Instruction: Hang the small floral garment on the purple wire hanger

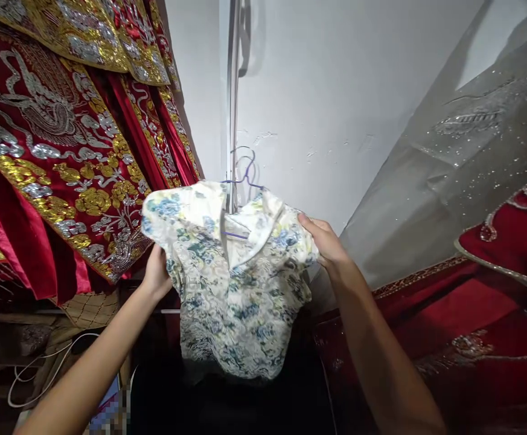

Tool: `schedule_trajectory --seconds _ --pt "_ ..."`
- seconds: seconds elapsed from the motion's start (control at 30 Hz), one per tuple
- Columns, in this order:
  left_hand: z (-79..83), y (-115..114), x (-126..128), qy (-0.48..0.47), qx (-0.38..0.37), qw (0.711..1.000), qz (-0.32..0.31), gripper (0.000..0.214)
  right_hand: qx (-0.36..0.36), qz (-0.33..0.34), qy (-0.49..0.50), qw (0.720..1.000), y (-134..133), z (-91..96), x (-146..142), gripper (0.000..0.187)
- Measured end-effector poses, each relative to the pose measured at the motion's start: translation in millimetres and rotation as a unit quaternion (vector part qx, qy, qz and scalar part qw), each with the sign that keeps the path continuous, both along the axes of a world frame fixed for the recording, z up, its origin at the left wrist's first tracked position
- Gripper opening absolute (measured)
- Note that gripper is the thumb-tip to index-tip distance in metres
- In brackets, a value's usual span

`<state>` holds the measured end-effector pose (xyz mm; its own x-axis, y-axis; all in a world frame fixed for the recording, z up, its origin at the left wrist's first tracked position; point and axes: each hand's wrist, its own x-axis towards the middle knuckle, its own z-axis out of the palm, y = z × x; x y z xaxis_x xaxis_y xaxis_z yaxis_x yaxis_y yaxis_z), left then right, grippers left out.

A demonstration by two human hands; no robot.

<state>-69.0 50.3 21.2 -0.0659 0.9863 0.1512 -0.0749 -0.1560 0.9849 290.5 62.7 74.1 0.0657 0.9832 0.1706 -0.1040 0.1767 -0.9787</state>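
Note:
A short-sleeved white blouse (245, 302) with a blue, green and yellow flower pattern is spread out in front of me, its collar open at the top. It sits on a thin purple hanger (246, 175), whose hook rises above the collar and whose lower bar shows through the neck opening. My right hand (325, 240) grips the sleeve on the right, thumb on top and the other fingers behind the cloth. On the other side my left hand (158, 270) is closed at the sleeve from below, its fingertips hidden behind the fabric.
Red garments (55, 139) with gold and silver embroidery hang at left. A sparkling sheer grey-white fabric (462, 163) drapes at right, above red beaded cloth (507, 241). Behind the hanger stand a white wall (326, 90) and a vertical metal pole (232, 90). A white cable (14, 386) lies lower left.

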Motion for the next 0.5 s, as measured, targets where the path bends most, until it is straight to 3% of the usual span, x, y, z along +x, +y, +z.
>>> schedule_trajectory --seconds 0.07,0.13,0.3,0.4,0.47,0.5 --pt "-20.7 -13.1 -6.0 -0.031 -0.014 0.999 0.034 0.084 0.008 0.033 -0.029 0.999 3.0 6.6 -11.5 0.048" --pt "-42.6 -28.1 -6.8 -0.048 -0.021 0.996 0.078 0.086 -0.003 0.045 -0.057 0.997 -1.0 1.7 -16.8 0.048" --pt "-86.1 -54.1 8.2 -0.066 -0.095 0.991 0.073 0.054 -0.064 0.014 -0.095 0.993 -26.3 -35.5 -7.1 0.046" --pt "-98.8 -56.1 14.3 -0.108 -0.124 0.983 0.079 0.043 -0.023 -0.076 -0.118 0.99 -40.3 -49.8 -6.2 0.041" --pt "-104.3 -55.7 14.4 -0.121 -0.122 0.982 0.083 0.04 0.039 -0.216 -0.145 0.965 -49.1 -58.7 -16.3 0.037" --pt "-106.6 -55.8 13.8 -0.123 -0.123 0.982 0.077 0.039 0.071 -0.312 -0.152 0.935 -53.7 -65.1 -25.6 0.035"
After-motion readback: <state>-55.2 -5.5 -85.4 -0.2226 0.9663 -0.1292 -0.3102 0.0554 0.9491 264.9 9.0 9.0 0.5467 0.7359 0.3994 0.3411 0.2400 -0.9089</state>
